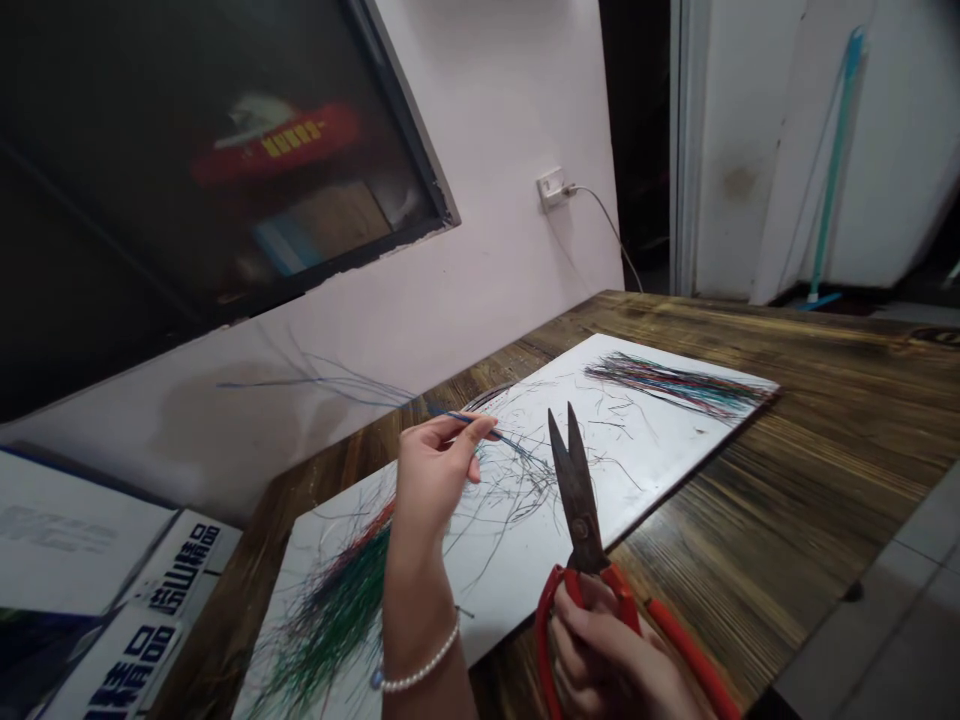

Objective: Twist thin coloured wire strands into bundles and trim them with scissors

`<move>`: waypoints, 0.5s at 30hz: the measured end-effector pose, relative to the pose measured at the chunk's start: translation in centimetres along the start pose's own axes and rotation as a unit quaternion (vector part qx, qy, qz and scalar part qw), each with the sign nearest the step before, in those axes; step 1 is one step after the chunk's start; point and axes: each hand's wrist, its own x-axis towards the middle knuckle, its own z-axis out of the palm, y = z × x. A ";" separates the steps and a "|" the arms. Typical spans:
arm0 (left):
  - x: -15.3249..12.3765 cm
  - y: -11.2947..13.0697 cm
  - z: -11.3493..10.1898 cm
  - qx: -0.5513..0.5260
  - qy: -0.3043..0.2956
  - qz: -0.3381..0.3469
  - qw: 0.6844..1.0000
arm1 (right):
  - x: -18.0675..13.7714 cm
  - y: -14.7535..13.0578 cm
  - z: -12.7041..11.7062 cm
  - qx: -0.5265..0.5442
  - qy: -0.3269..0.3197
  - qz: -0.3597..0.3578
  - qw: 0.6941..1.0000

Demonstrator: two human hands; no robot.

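Observation:
My left hand [436, 472] pinches a few thin blue wire strands [471, 420] between thumb and fingertips, above a white board [525, 540]. My right hand [600, 650] grips the red handles of large steel shears [574, 490], whose dark blades point up and stand slightly apart. The blades are close to the blue strands but not touching them. A bundle of multicoloured thin wires [667, 386] lies at the board's far end. A green and red bundle [330, 610] lies at its near end, partly hidden by my left forearm. Loose fine clippings are scattered over the board.
The board lies on a dark-stained wooden table [795, 440]. Printed white cartons [82, 540] stand at the left. A pink wall with a dark window [202, 170] and a wall socket [551, 187] runs along the table's far side. Tiled floor shows at the right.

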 end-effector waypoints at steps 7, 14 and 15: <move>1.1 -2.3 1.0 0.045 -0.032 -0.047 0.997 | 1.7 0.3 -1.8 -0.076 -0.023 0.059 0.995; 1.1 -2.6 1.3 0.072 -0.037 -0.069 0.994 | 1.9 0.1 -0.8 -0.084 0.029 0.082 0.993; 1.1 -2.5 1.3 0.075 -0.037 -0.071 0.994 | 1.9 0.2 -0.9 -0.083 0.036 0.080 0.993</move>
